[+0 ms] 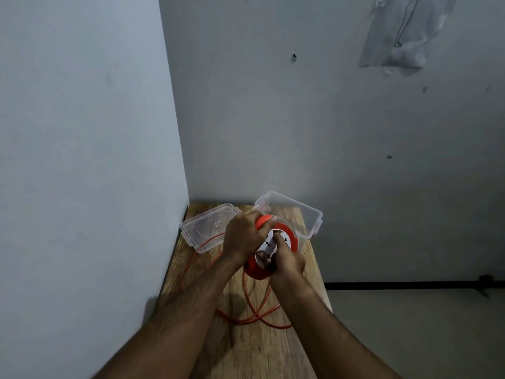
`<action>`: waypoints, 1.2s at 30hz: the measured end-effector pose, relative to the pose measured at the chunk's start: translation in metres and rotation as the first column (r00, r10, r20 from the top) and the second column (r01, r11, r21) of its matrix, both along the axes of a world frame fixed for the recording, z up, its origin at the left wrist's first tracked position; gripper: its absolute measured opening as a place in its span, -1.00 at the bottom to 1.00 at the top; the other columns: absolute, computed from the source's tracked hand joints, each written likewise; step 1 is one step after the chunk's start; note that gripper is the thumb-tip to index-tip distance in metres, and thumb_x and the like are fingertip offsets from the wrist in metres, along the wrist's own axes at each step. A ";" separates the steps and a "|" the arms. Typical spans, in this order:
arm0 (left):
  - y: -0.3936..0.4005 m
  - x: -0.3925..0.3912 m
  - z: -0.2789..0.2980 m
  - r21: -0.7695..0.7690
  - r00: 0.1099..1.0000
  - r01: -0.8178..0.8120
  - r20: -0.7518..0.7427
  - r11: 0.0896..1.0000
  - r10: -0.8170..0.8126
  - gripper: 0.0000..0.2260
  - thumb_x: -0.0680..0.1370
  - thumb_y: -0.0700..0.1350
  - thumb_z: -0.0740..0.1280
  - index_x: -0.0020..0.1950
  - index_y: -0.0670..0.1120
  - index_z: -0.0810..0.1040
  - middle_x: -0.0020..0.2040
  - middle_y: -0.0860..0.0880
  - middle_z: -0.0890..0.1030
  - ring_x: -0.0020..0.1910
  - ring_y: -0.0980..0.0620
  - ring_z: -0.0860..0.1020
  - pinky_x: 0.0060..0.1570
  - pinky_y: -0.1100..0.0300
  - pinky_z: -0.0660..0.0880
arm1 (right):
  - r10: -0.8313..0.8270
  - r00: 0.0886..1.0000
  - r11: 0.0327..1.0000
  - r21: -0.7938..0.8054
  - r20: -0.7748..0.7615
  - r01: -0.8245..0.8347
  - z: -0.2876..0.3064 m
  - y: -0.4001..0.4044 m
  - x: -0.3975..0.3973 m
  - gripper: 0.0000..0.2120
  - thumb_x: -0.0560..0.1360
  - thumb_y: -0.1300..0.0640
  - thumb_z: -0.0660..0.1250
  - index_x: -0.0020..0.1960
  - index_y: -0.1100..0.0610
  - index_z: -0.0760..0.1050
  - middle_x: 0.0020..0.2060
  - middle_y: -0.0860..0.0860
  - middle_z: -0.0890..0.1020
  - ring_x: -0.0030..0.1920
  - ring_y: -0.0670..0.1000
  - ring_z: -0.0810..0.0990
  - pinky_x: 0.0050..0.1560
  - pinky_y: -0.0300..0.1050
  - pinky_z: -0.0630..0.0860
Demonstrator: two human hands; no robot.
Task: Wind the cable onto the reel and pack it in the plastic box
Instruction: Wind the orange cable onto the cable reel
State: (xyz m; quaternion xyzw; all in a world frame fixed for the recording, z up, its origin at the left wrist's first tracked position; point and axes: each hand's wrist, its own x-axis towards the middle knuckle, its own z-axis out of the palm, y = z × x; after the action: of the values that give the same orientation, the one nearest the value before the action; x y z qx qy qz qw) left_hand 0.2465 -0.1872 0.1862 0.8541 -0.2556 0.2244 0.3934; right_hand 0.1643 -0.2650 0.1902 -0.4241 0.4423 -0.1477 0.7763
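The person is standing at a narrow wooden desk [262, 348] in the corner of the room, holding an orange cable reel [289, 239] just above it. The left hand [243, 236] is wrapping closed over the reel's orange handle at the top, a firm grip bearing the reel. The right hand [287, 259] is pinching something at the white hub on the reel's face, most likely the winding knob, though the fingers are hiding it.

Most of the orange cable [254, 315] is lying loose in wide loops across the desk, so the winding looks barely begun. Behind the hands the clear plastic box [306, 212] is standing open, its lid [202, 231] resting flat just to the left.

The cable looks thin and springy: it will probably kink or snag on the desk edge unless it is fed in steadily. The reel seems light, hard plastic, easy to steady by its handle. The box looks thin-walled and light, so it may slide when the reel goes in.
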 end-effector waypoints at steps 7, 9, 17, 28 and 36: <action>0.005 0.004 -0.002 -0.069 0.999 0.002 -0.051 0.998 -0.005 -0.52 0.56 0.28 0.22 -0.03 -0.09 0.70 -0.14 -0.02 0.71 -0.21 0.09 0.63 -0.15 0.22 0.58 | 0.290 0.951 -0.211 -0.976 -0.106 -0.045 -0.016 -0.008 -0.023 -0.69 0.47 0.06 0.50 0.16 0.08 0.54 0.07 0.02 0.63 -0.10 -0.09 0.61 -0.19 -0.35 0.48; 0.005 0.005 -0.002 -0.078 0.998 0.001 -0.056 0.997 -0.006 -0.54 0.56 0.26 0.24 -0.03 -0.10 0.70 -0.14 -0.03 0.72 -0.21 0.09 0.62 -0.16 0.26 0.55 | 0.285 0.930 -0.318 -0.938 -0.230 -0.135 -0.023 -0.007 -0.024 -0.52 0.45 -0.02 0.53 0.28 0.08 0.46 0.15 0.08 0.60 -0.18 -0.13 0.56 -0.25 -0.50 0.32; 0.004 0.005 0.001 -0.079 0.999 0.004 -0.052 0.997 -0.009 -0.54 0.56 0.27 0.24 -0.09 -0.09 0.69 -0.18 -0.02 0.70 -0.24 0.08 0.61 -0.17 0.12 0.60 | 0.146 0.924 -0.178 -0.928 -0.353 -0.327 -0.010 -0.001 -0.024 -0.44 0.45 -0.21 0.43 0.34 0.05 0.46 0.23 0.12 0.50 -0.17 -0.05 0.52 -0.31 -0.41 0.25; 0.013 0.004 0.004 -0.088 0.999 -0.024 -0.049 0.996 0.020 -0.66 0.56 0.15 0.38 -0.20 -0.12 0.63 -0.27 0.02 0.62 -0.29 0.06 0.55 -0.25 0.17 0.49 | 0.353 0.927 0.129 -0.974 -0.130 -0.185 -0.013 -0.005 -0.018 -0.47 0.34 0.02 0.61 0.26 -0.01 0.54 0.15 -0.03 0.61 0.02 -0.11 0.63 0.01 -0.30 0.62; 0.017 0.001 0.001 -0.111 0.999 -0.013 -0.035 0.994 0.009 -0.70 0.57 0.13 0.38 -0.07 -0.10 0.68 -0.15 -0.03 0.70 -0.21 0.09 0.61 -0.16 0.15 0.62 | 0.260 0.965 0.388 -0.911 -0.036 -0.139 -0.016 0.002 -0.013 -0.49 0.29 -0.03 0.66 0.16 0.09 0.60 0.00 -0.03 0.68 -0.10 -0.15 0.63 -0.19 -0.48 0.51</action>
State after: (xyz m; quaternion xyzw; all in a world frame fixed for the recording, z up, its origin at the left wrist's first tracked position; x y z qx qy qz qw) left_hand 0.2471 -0.1701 0.1872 0.8360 -0.2311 0.2259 0.4436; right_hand 0.1517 -0.2628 0.1747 -0.8166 0.1934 -0.2922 0.4588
